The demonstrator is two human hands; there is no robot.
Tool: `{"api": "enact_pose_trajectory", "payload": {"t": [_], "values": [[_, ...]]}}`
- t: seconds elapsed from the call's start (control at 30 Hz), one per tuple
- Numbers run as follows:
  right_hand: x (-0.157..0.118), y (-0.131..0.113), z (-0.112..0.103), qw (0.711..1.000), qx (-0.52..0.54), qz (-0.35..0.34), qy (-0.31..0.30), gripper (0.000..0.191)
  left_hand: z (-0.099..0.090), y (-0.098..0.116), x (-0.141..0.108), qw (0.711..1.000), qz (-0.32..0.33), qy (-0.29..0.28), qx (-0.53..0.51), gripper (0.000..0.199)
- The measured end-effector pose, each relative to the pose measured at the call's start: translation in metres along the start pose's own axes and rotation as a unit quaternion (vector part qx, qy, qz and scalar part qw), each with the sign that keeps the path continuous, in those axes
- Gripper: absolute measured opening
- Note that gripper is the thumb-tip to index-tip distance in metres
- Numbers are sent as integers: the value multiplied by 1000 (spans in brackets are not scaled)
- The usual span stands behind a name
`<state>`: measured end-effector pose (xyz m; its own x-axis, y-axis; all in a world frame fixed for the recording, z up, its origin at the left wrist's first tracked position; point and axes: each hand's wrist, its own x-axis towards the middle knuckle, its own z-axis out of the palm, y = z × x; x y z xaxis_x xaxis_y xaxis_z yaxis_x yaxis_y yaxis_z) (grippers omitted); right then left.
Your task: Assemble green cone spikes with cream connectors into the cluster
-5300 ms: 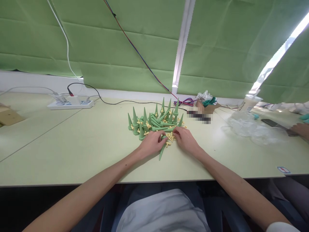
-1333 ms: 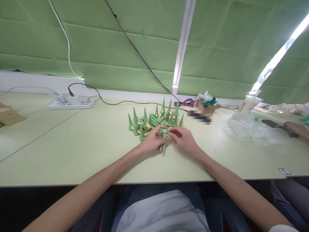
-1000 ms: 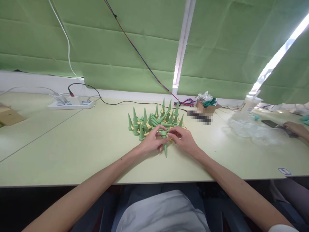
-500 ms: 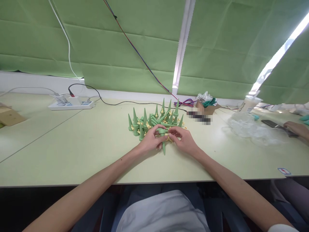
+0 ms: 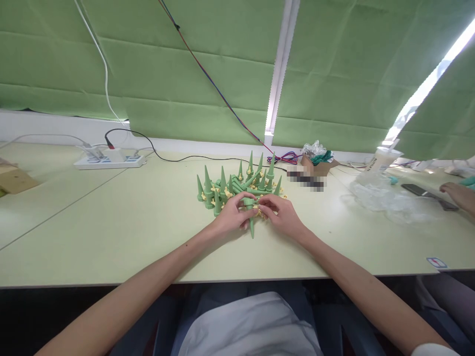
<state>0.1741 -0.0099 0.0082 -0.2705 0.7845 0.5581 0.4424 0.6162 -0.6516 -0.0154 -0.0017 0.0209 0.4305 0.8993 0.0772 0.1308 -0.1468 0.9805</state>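
Note:
My left hand is wrapped round a green spike, whose tip points down toward the table's front edge. Close against it, my right hand is pinched at a small yellow piece beside the spike's wide end; the fingertips partly hide this piece. Just behind both hands stands a cluster of several green cones, points up, with small yellow parts among them. Long green pieces lie in the middle of the cluster.
A white power strip lies at the back left, a cardboard box at the far left. To the right are a cup, clear plastic bags, a phone and another person's hand. Coiled wires lie behind.
The other person's hand at the right has shifted slightly right, off the phone. My own hands have barely moved.

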Motion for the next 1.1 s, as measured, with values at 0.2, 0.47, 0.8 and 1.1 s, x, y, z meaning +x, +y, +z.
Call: {"api": "enact_pose_trajectory", "payload": {"t": [0.2,0.47,0.8,1.1], "values": [[0,-1,0,1000,-6,2,-1,11,0,1,-1,1000,-2,1,-5,43],[0,-3,-2,1000,-21,7,-10,17,1,6,-3,1000,-10,-5,-7,41],[0,-5,-2,999,-26,17,-26,25,0,9,-5,1000,-11,-25,6,41],[0,-5,-3,999,-33,17,-33,30,1,9,-5,999,-13,-36,17,38]]}}
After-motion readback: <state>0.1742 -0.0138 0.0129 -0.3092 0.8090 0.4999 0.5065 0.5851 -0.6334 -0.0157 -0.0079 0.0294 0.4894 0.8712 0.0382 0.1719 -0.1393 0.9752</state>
